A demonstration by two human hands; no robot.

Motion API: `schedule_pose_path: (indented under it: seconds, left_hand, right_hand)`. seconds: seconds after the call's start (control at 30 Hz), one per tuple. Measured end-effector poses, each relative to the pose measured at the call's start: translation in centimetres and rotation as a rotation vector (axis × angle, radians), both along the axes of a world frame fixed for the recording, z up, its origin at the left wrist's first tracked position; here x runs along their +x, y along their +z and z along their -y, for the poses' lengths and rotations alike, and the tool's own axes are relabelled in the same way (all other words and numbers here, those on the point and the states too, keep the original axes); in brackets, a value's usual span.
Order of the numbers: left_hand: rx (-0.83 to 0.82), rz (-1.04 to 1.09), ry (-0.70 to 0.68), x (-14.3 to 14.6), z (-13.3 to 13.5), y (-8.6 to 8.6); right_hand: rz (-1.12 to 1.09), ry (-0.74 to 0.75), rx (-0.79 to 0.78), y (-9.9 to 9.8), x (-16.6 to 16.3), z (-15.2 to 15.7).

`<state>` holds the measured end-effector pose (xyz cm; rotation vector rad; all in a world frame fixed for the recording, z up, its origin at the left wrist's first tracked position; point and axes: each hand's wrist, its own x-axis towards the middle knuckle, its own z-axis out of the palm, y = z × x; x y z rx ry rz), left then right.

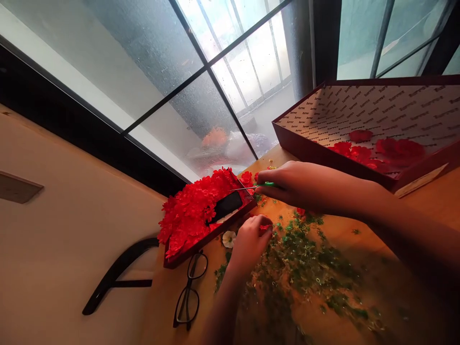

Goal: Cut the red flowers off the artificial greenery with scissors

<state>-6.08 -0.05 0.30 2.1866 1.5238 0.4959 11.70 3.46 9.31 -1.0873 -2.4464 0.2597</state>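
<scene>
My right hand [291, 184] is closed in a pinch on a thin green-handled tool [251, 187] with a metal needle tip pointing left toward a dark red tray [201, 247] heaped with red fabric flowers [194, 208]. My left hand [249, 239] is closed on a small red flower [265, 227], just below the right hand and beside the tray. A black flat object [224, 207] lies on the flower heap.
Green plastic bits [305, 258] are scattered over the wooden table [413, 211]. A pair of black glasses [190, 292] and a white flower [229, 238] lie near the tray. A large box lid [359, 120] holding a few red flowers stands at right. Windows lie behind.
</scene>
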Motion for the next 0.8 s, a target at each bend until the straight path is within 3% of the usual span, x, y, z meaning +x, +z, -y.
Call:
schedule_pose_path:
  seconds: [0.23, 0.37, 0.57, 0.8]
  left_hand:
    - [-0.065, 0.610, 0.308, -2.0, -0.2, 4.0]
    - [-0.064, 0.836, 0.447, -2.1, 0.1, 5.5]
    - [-0.212, 1.178, 0.494, -2.5, -0.3, 5.1]
    - [-0.295, 1.245, 0.412, -2.9, -0.5, 4.5]
  right_hand:
    - [0.045, 0.071, -0.072, -0.5, 0.7, -0.2]
    - [0.029, 0.116, -0.076, -0.6, 0.5, -0.1]
    - [0.015, 0.129, -0.051, -0.5, 0.4, 0.2]
    - [-0.018, 0.164, -0.020, -0.5, 0.1, 0.5]
